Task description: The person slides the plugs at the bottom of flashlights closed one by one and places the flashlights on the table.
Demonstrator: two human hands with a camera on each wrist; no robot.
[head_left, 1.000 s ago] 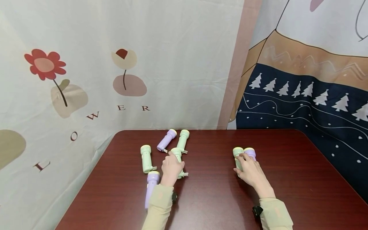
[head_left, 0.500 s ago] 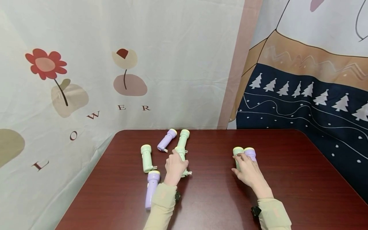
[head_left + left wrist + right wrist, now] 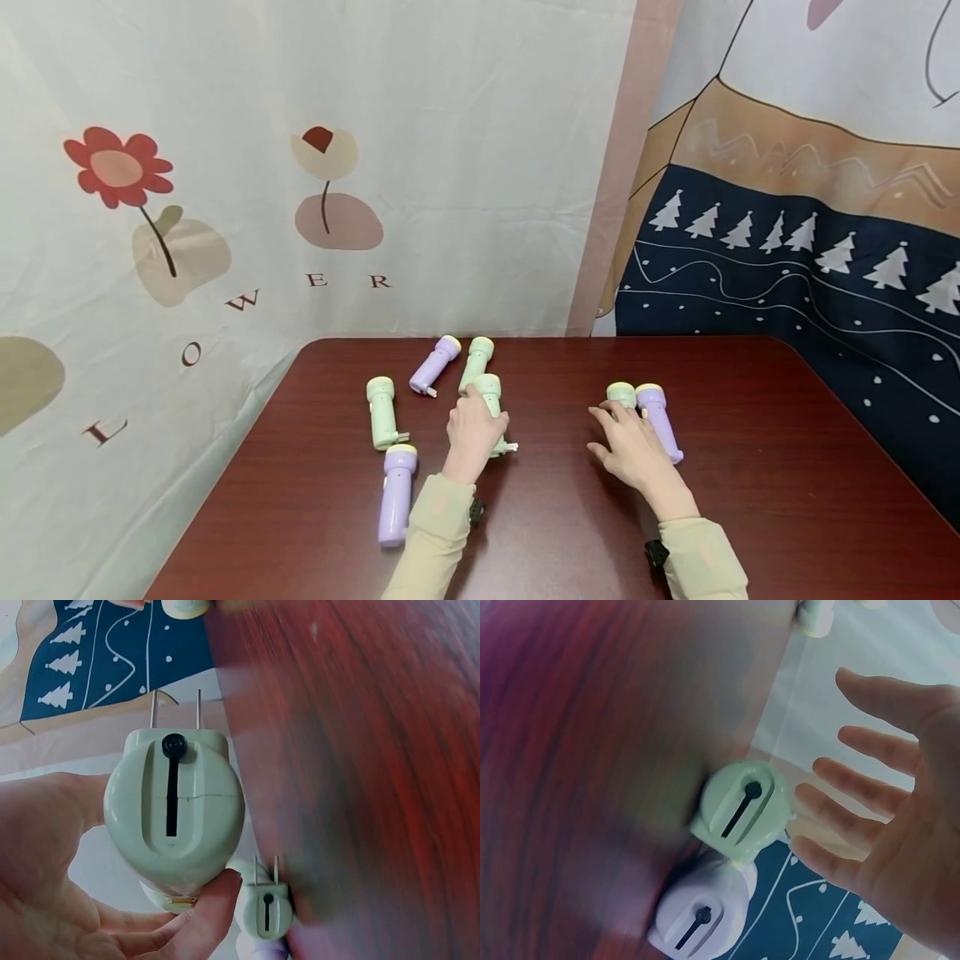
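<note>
My left hand (image 3: pixel 476 431) grips a pale green flashlight (image 3: pixel 489 387) left of the table's middle. In the left wrist view that flashlight (image 3: pixel 210 787) shows its butt end, with two metal plug prongs out and a black slider. On the right, my right hand (image 3: pixel 634 450) reaches over another green flashlight (image 3: pixel 621 392), covering most of its body. In the right wrist view, the spread fingers (image 3: pixel 877 750) are apart from the green flashlight's butt (image 3: pixel 772 817), which has no prongs out. A purple flashlight (image 3: pixel 660 421) lies just right of it.
Several flashlights lie left of the held one: a purple one (image 3: pixel 435 367) and a green one (image 3: pixel 477 362) near the table's back edge, a green one (image 3: pixel 382 414) further left, and a purple one (image 3: pixel 396 500) nearer the front. A printed curtain (image 3: pixel 480 167) hangs behind the table (image 3: pixel 555 517).
My left hand has moved to the right with the green flashlight in its grip. My right hand has shifted left, uncovering the purple flashlight on the right.
</note>
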